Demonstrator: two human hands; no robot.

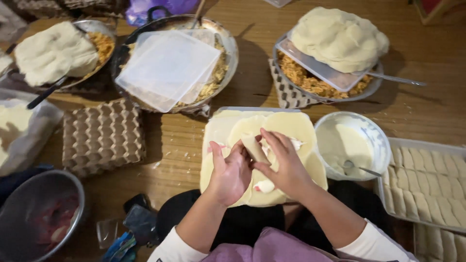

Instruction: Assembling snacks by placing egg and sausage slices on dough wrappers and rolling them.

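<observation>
A small pale roll (pixel 256 149) is pinched between both hands over the board (pixel 217 127). The left hand (pixel 230 173) is curled against the roll's near side, fingers closed on it; the right hand (pixel 286 167) is laid over from the other side, thumb and fingertips closed on the same roll. The roll is held tilted, just above a stack of thin round wrappers (pixel 286 127) spread on the board. A bit of filling (pixel 265 186) is seen on the wrappers below the right wrist.

Just right of the board, a white bowl (pixel 374 132) of pale paste is set, with a spoon (pixel 358 167) resting in it. Beside it, at the right edge, a tray (pixel 388 150) is packed with finished rolls (pixel 429 187) in tidy rows.

Beyond the board, a pan (pixel 232 46) of shredded filling is covered by a clear lid (pixel 167 65). To its right, a dish (pixel 374 87) of filling is topped by a plastic lid carrying a mound of dough (pixel 340 36). At far left, another mound of dough (pixel 53 51) is piled in a second pan (pixel 94 24). An egg carton (pixel 103 136) lies left of the board, and a steel bowl (pixel 41 213) is placed at the lower left corner. Everything is laid on a wooden floor (pixel 427 111).
</observation>
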